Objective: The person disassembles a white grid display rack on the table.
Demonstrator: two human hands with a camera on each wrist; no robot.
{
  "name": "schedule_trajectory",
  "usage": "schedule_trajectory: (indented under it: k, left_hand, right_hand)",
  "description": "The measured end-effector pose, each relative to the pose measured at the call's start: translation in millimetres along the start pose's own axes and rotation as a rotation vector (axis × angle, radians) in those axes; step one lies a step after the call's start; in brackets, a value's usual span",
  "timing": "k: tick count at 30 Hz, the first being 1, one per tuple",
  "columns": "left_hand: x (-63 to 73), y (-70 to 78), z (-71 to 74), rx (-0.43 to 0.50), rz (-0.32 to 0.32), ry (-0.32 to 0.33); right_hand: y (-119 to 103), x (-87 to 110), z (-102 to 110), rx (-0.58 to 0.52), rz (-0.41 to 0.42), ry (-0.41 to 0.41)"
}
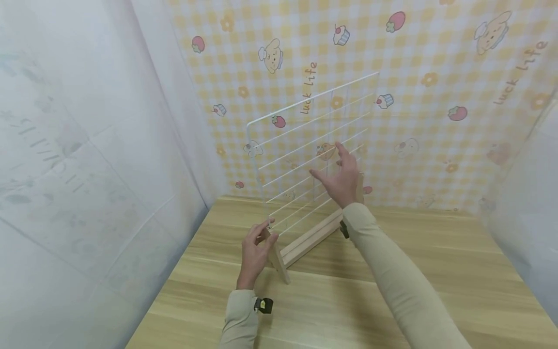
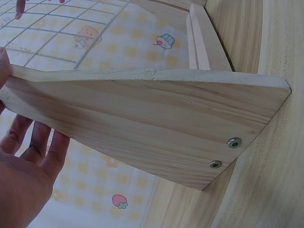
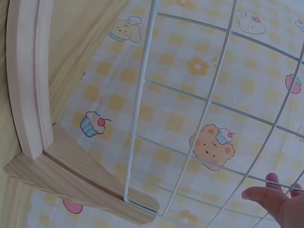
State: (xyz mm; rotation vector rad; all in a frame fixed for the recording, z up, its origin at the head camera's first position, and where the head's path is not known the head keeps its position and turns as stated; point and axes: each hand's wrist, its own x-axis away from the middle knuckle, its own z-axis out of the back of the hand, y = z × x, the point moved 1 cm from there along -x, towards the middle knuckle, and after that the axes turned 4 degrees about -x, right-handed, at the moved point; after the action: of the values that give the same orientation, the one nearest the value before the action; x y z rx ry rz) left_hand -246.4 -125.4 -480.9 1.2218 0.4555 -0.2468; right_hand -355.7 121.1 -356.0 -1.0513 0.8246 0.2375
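A white wire grid panel (image 1: 314,99) stands tilted on a wooden stand. Two side boards and a grooved crossbar (image 1: 311,238) make up that stand. My left hand (image 1: 255,254) holds the upper end of the near side board (image 2: 142,104), thumb on one edge and fingers on the other. Two metal bolts (image 2: 234,142) show on that board's outer face. My right hand (image 1: 342,182), thumb and forefinger spread apart, is at the grid's right part; whether it touches the wires I cannot tell. In the right wrist view, the grid's lower corner meets the far side board (image 3: 90,175).
The stand rests on a wood-grain table (image 1: 418,271). Behind it hangs a yellow checked cloth (image 1: 418,72) with printed cartoons. A pale curtain (image 1: 87,169) borders the left side, and another pale surface (image 1: 540,194) borders the right.
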Motion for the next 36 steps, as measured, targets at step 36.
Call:
schedule_trajectory:
  k: [36]
  left_hand:
    - [1.3,-0.9,0.0,-0.007,0.017,0.007]
  right_hand:
    - [-29.5,-29.5,21.1,-0.093,0.08,0.061]
